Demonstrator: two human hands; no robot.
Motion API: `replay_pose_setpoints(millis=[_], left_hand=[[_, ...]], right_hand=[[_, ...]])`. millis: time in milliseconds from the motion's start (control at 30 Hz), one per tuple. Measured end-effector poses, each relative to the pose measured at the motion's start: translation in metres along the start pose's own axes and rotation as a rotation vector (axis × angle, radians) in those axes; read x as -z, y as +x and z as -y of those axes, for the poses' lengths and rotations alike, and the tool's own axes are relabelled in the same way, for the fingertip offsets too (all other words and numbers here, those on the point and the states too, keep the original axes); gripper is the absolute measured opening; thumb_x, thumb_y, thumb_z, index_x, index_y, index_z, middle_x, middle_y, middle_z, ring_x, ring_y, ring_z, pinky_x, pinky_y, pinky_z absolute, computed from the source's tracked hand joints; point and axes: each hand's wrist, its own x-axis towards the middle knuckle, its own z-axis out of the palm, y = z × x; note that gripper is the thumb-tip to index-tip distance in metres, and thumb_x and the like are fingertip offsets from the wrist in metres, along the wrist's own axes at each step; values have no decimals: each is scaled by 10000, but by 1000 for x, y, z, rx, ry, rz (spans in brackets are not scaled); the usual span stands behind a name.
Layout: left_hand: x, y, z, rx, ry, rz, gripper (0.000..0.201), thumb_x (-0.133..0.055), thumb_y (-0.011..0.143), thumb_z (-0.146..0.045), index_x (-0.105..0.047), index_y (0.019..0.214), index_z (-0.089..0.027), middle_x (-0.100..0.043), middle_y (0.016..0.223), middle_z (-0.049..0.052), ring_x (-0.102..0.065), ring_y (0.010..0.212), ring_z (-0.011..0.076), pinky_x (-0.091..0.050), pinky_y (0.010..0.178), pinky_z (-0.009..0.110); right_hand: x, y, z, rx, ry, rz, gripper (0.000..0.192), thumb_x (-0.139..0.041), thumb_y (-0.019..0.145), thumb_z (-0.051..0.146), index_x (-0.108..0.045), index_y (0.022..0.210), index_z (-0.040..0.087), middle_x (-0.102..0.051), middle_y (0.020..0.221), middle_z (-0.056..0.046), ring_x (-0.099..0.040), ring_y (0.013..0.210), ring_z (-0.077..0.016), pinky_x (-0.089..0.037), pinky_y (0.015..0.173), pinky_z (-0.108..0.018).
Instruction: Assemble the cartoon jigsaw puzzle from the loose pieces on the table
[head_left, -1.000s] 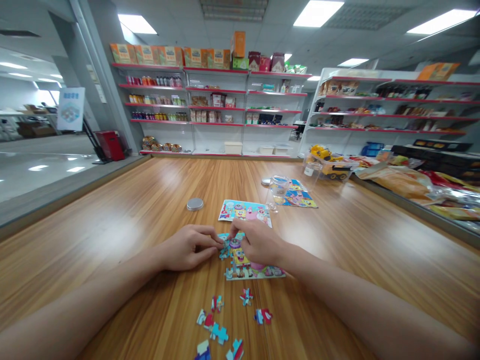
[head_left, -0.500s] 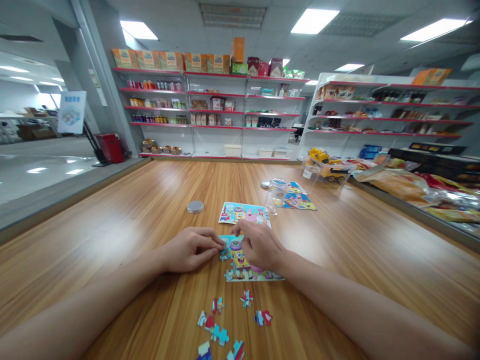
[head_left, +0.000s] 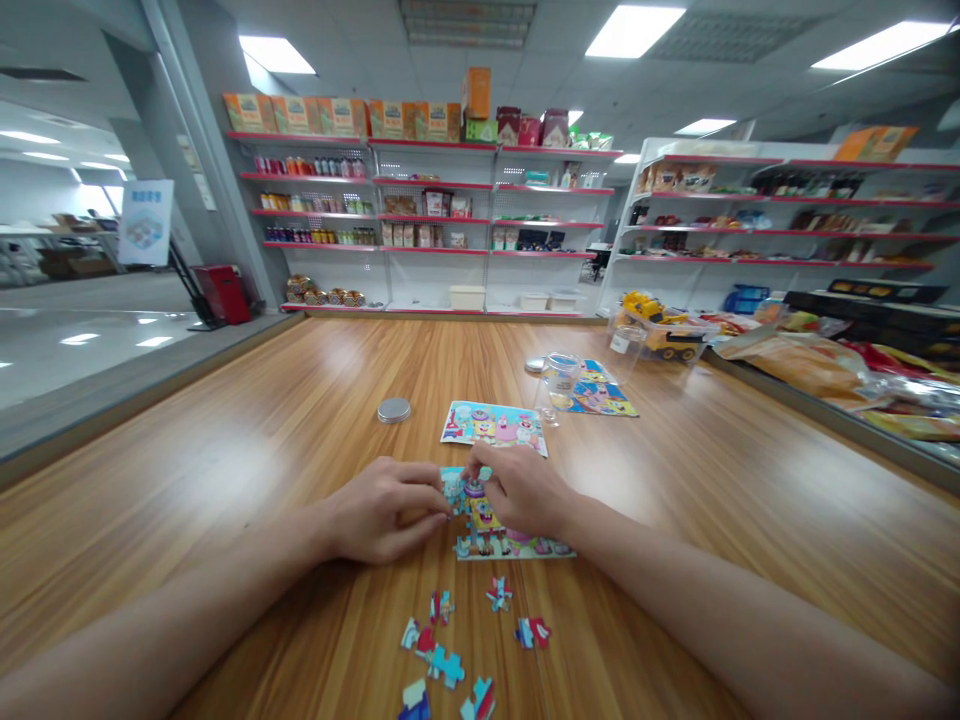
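Observation:
A partly assembled cartoon jigsaw puzzle [head_left: 484, 517] lies on the wooden table between my hands, its left side uneven. My left hand [head_left: 394, 508] is at that left edge, thumb and fingers pinched on a jigsaw piece that they mostly cover. Over the upper part of the puzzle, my right hand [head_left: 523, 490] is curled, with its bent index finger reaching down to the surface. Whatever its fingertips grip is hidden. Just beyond the puzzle lies a printed picture card [head_left: 495, 425] with matching characters. Several loose jigsaw pieces [head_left: 446, 665] are scattered nearer to me.
A round metal lid [head_left: 394, 409] lies beyond my left hand. At the back right are a clear jar [head_left: 561, 376], another lid [head_left: 535, 365], a second cartoon puzzle [head_left: 600, 392] and a bin with yellow toy trucks [head_left: 664, 330]. Stocked shelves [head_left: 435, 220] stand behind the table.
My left hand's fingertips have shifted slightly down along the puzzle's left edge. The right hand stays over the puzzle's top. The whole view has moved a little.

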Motion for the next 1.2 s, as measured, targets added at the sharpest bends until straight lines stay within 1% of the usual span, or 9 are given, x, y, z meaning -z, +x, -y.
replay_pose_setpoints(millis=[133,300,500,600,733,800,900,1000,1200], left_hand=[[-4,3,-17,24,-251,183,150,-614,843,-265,-632,745,-153,-542,550,-17,-469,474,86,-356,457,205],[-7,5,-21,65,-378,288,188,-737,767,-339,-670,777,-164,-542,560,-30,-452,466,74,-336,442,188],[0,0,-4,168,-408,331,240,-752,754,-346,-701,897,-160,-535,580,-34,-465,491,71,-348,469,173],[5,-5,11,256,-413,311,323,-778,724,-360,-697,964,-161,-539,604,-34,-455,507,74,-343,475,175],[9,-11,27,380,-552,320,376,-796,699,-383,-703,984,-157,-510,582,-42,-431,503,75,-306,452,175],[9,-12,29,401,-594,334,360,-786,712,-379,-711,977,-147,-547,600,-24,-449,515,81,-317,460,177],[11,-10,29,338,-552,351,259,-740,771,-340,-741,941,-145,-626,681,28,-507,576,101,-366,513,192],[14,-7,26,233,-507,360,174,-684,825,-269,-764,943,-169,-620,679,41,-505,585,103,-362,528,202],[19,-2,13,149,-490,393,190,-605,853,-164,-762,960,-180,-618,682,49,-515,577,110,-372,525,214]], right_hand=[[-2,-2,-4,77,18,-108,305,-453,705,37,-582,947,170,-667,819,-45,-608,740,-186,-387,645,-269],[-3,-1,-9,156,85,-285,254,-429,710,27,-565,874,166,-642,813,-47,-578,714,-161,-403,653,-261],[-4,-1,-11,171,122,-333,206,-433,733,32,-563,825,163,-625,751,-28,-561,656,-142,-403,617,-246],[-3,-1,-11,168,121,-344,198,-429,744,34,-563,813,162,-620,739,-27,-562,656,-143,-405,617,-248],[-2,0,-13,157,147,-359,210,-419,740,19,-563,796,162,-621,738,-27,-572,668,-140,-416,637,-246],[-3,0,-13,149,157,-358,206,-423,739,19,-565,783,162,-623,729,-25,-572,661,-137,-414,632,-242],[-4,0,-13,135,173,-349,201,-433,732,20,-570,777,160,-624,721,-20,-569,649,-132,-410,623,-236],[-5,0,-13,126,185,-344,204,-435,729,18,-574,778,159,-623,718,-18,-567,646,-129,-410,624,-232],[-6,0,-14,127,173,-329,204,-439,728,24,-586,767,160,-629,709,-17,-570,636,-131,-410,625,-235]])
